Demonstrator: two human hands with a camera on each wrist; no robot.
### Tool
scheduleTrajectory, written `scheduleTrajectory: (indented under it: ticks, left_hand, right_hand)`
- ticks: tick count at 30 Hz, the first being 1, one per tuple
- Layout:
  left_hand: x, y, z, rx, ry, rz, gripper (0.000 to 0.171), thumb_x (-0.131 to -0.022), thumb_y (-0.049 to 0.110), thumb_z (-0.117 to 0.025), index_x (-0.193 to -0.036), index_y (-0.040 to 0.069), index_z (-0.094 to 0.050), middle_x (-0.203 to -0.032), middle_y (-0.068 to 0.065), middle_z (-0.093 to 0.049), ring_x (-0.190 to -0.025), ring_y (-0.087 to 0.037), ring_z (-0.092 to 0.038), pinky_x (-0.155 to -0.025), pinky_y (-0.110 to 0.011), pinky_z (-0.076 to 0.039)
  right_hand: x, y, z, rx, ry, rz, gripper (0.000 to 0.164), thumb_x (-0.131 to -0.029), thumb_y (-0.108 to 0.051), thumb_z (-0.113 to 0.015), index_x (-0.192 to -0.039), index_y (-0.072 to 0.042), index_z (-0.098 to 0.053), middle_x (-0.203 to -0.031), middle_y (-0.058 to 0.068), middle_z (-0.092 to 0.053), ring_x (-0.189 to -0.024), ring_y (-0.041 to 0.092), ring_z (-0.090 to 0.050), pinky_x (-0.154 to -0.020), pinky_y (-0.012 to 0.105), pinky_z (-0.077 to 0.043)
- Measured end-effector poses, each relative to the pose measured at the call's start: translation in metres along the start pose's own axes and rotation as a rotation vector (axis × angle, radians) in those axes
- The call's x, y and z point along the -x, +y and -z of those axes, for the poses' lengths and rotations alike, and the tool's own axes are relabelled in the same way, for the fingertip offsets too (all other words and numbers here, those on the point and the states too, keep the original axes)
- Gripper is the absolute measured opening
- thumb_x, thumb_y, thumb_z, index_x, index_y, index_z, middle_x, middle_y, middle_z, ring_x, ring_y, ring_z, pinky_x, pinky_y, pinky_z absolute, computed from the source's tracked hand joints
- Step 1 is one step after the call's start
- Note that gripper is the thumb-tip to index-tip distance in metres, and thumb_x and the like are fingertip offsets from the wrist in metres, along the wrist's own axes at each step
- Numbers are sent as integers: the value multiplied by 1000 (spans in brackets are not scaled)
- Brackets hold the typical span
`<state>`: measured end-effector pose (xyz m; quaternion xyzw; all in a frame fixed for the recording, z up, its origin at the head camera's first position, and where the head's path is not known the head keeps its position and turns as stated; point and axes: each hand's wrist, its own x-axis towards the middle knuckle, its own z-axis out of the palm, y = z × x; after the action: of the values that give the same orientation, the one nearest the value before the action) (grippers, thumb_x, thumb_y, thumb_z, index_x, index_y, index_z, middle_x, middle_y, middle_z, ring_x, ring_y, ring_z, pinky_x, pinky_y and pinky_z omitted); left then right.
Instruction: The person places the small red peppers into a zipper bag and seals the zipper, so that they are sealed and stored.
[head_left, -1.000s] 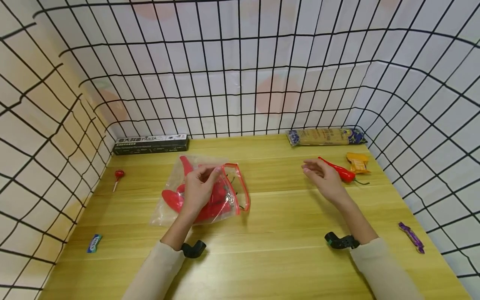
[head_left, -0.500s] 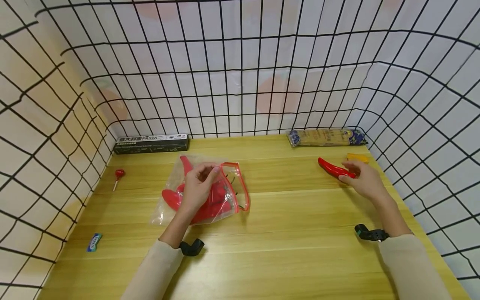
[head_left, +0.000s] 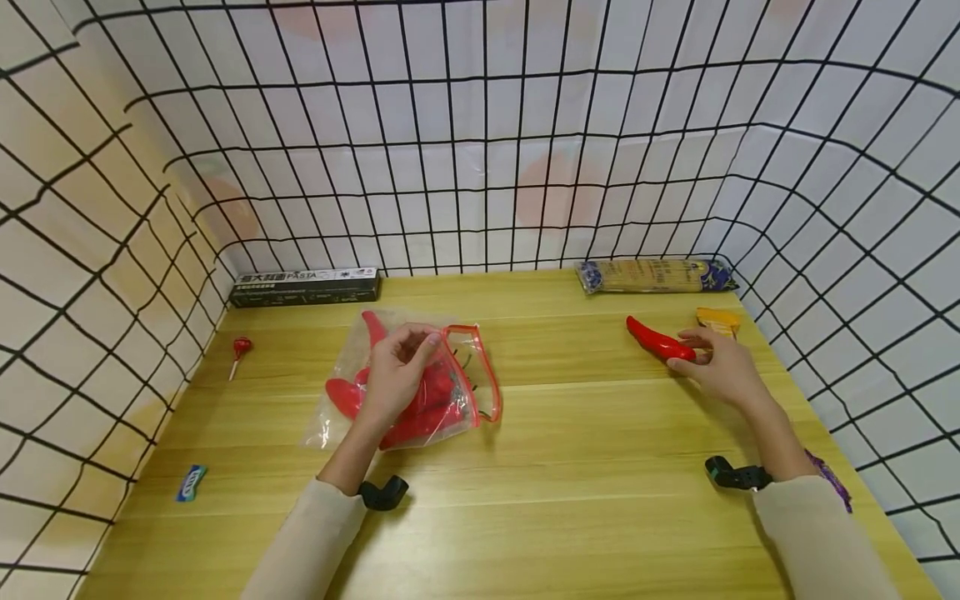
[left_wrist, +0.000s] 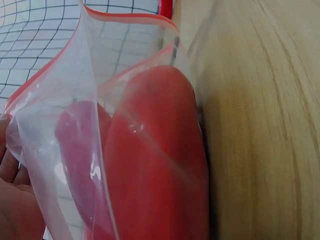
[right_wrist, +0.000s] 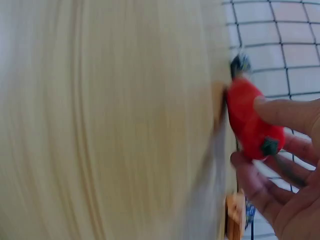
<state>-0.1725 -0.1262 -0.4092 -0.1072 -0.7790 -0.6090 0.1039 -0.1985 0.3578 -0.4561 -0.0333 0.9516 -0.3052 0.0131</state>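
A clear zip bag (head_left: 337, 421) with a red rim lies on the table at centre left, several red chili peppers (left_wrist: 155, 150) inside it. My left hand (head_left: 397, 375) pinches the bag near its red-edged mouth, which gapes toward the right. In the left wrist view, the plastic stretches up from the peppers to the fingers. On the right, my right hand (head_left: 723, 367) grips a single red chili pepper (head_left: 652, 340) by its stem end, between thumb and fingers. The right wrist view shows that pepper's green cap (right_wrist: 269, 146) and the thumb lying along its side.
A black pasta box (head_left: 303, 287) and a noodle packet (head_left: 652, 275) lie along the back by the wire grid. Around the edges are a red lollipop (head_left: 240, 346), a small blue wrapped candy (head_left: 191, 483), an orange packet (head_left: 718, 320) and a purple wrapped candy (head_left: 832, 482).
My right hand has reached right to the lone chili pepper, taken hold of it and shifted it slightly left. The left hand stays at the bag.
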Motion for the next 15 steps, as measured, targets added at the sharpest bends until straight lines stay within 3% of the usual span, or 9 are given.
scheduleTrajectory:
  ticks: [2, 7, 9, 11, 15]
  left_hand:
    - [0, 1, 0, -17, -3, -1, 20, -94, 24, -64, -105, 8, -69, -92, -11, -69, -81, -21, -60, -69, -21, -52]
    - [-5, -21, -2, -48, 19, -26, 25, -91, 40, -66, -102, 18, -71, -90, -4, -71, -79, -20, -60, -65, -21, -51]
    - [-6, -29, -3, -66, 37, -44, 28, -89, 46, -66, -101, 21, -72, -90, 0, -71, -78, -18, -60, -64, -22, -52]
    - [-6, -28, -5, -94, 51, -56, 30, -88, 48, -66, -102, 22, -73, -92, 2, -72, -81, -15, -62, -67, -26, -54]
    - [-5, -25, -8, -144, 57, -64, 31, -88, 49, -66, -103, 23, -72, -98, 7, -72, -90, -11, -64, -77, -35, -57]
  right_hand:
    - [3, -10, -5, -98, 22, 5, 60, -90, -46, -66, -135, -9, -54, -135, 24, -53, -113, 44, -59, -86, 45, -54]
    - [5, -55, -24, -426, -4, 60, 51, -91, -37, -67, -133, -11, -56, -134, 15, -53, -106, 10, -62, -78, 18, -53]
    - [5, -76, -32, -533, -48, 104, 47, -93, -31, -67, -133, -9, -55, -133, 14, -54, -102, 1, -61, -80, 20, -54]
    - [6, -97, -40, -618, -111, 141, 47, -93, -28, -66, -134, -8, -54, -133, 15, -53, -106, 8, -62, -83, 23, -55]
    - [3, -135, -61, -679, -185, 171, 51, -91, -30, -69, -134, -9, -53, -132, 11, -53, -110, 18, -62, -88, 35, -56]
